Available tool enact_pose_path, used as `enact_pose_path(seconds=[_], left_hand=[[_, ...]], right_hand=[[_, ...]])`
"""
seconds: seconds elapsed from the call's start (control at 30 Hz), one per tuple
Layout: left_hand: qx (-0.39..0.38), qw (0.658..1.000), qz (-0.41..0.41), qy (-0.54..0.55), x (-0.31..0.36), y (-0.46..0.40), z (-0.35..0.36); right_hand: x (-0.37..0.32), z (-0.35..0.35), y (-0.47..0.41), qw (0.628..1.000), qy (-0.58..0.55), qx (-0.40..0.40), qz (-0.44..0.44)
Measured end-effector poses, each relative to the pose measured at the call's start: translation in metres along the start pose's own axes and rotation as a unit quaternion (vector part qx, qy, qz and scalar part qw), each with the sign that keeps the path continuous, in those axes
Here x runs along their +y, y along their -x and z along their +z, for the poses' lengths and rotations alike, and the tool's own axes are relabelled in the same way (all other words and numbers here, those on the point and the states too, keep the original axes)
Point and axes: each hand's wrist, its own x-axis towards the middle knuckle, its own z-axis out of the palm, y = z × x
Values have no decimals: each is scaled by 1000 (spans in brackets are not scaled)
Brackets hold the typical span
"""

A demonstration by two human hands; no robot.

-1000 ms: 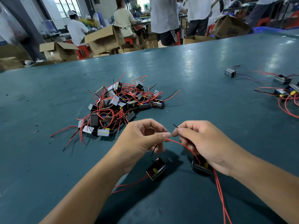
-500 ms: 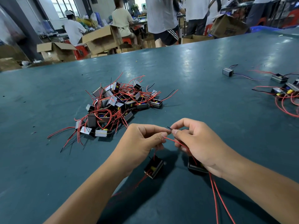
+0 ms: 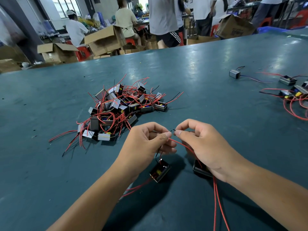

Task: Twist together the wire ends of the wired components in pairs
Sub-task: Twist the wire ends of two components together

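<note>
Hands meet over the green table [image 3: 200, 77], fingertips almost touching just above the near middle. Your left hand [image 3: 146, 142] pinches a thin wire end between thumb and forefinger, and a red wire [image 3: 180, 145] runs from that pinch down under your right hand [image 3: 203, 144]. Your right hand pinches a short black wire tip [image 3: 173, 130] that sticks out between the two thumbs. Whether the ends are already wound together is too small to tell.

Below your left hand a small black component [image 3: 159, 171] hangs tilted on its wires, just above the table. A second component [image 3: 200, 170] sits under your right palm, mostly hidden; two red wires [image 3: 216, 205] trail from it toward you.

Ahead and to your left lies the pile of components [image 3: 120, 109], a tangle of red and black leads. More components [image 3: 293, 92] lie at the far right edge, with one single component [image 3: 234, 74] set apart from them. Cardboard boxes [image 3: 103, 40] and people stand beyond the table.
</note>
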Motion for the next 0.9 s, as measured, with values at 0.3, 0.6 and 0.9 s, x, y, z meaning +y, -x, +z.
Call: enact_pose_path(seconds=[0.3,0.6,0.9], left_hand=[[0,1000,6,-3,0,0,4],[-6,1000,7,5,-2,0,4],[-10,1000,25,-15,-7,-3,2]], right_hand=[[1,4,0,1000,-17,14,-11],[1,6,1,999,-24,39,-24],[3,7,-1,998,-39,51,-23]])
